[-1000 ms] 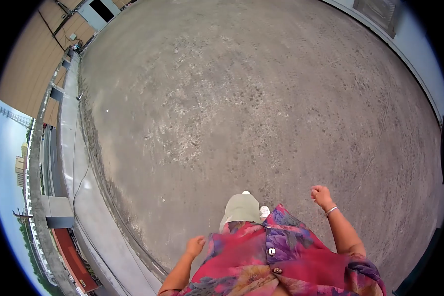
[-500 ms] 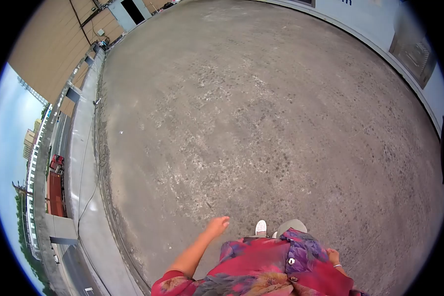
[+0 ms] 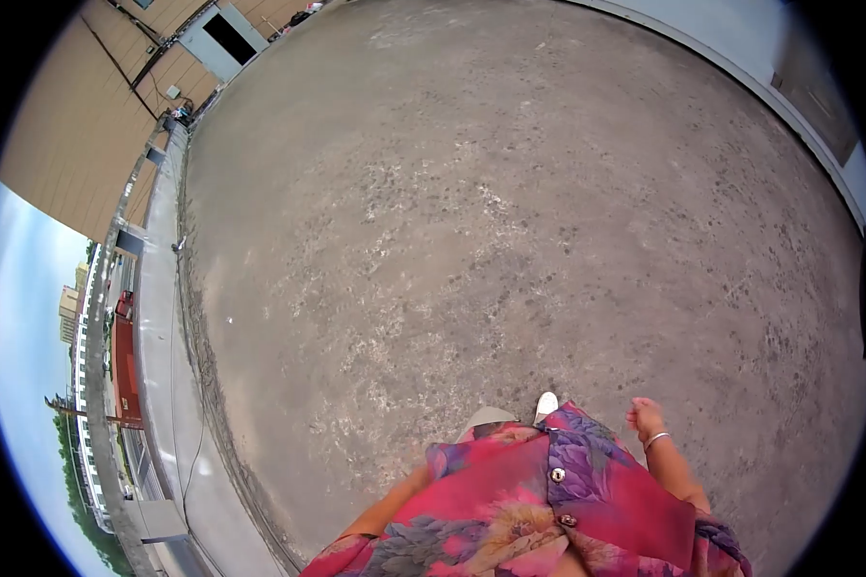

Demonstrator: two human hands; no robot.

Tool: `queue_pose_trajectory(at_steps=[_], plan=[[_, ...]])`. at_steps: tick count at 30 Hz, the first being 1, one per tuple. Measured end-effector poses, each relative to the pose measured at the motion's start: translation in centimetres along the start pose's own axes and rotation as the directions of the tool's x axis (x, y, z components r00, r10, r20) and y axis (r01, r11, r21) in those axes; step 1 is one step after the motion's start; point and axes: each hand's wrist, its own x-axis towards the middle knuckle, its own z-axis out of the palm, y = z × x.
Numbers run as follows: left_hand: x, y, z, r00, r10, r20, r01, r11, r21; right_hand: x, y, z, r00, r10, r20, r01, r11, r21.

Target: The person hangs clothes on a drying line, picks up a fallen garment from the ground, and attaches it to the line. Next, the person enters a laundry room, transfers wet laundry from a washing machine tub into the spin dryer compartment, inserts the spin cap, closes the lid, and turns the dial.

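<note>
My right hand [image 3: 647,416] swings out in front on the right, its fingers loosely curled in with nothing visible in them. A pale bracelet [image 3: 657,439] circles that wrist. Of my left arm only the forearm [image 3: 394,502] shows; the hand itself is hidden behind the shirt. The shirt [image 3: 520,490] is red and purple with a flower print and buttons. One white shoe [image 3: 547,405] points forward on the concrete floor [image 3: 452,240]. Neither hand is near any loose object.
Along the left runs a low concrete parapet [image 3: 159,317] with a cable beside it, a red truck [image 3: 125,361] on the road below. A tan wall [image 3: 77,125] with a pale door [image 3: 223,43] stands far left. A white wall [image 3: 731,38] borders the right.
My right hand has swung forward and up into fuller view. My left hand has swung back out of sight. The feet have changed places in a step, and the surroundings have shifted.
</note>
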Motion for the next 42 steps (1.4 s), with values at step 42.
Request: queue_pose_trajectory(at_steps=[42], plan=[[76.4, 50.2, -88.9, 0.97, -0.052, 0.237, 0.011, 0.985, 0.171, 70.4, -108.8, 13.2, 0.967, -0.243, 0.074, 0.254, 0.933, -0.257]])
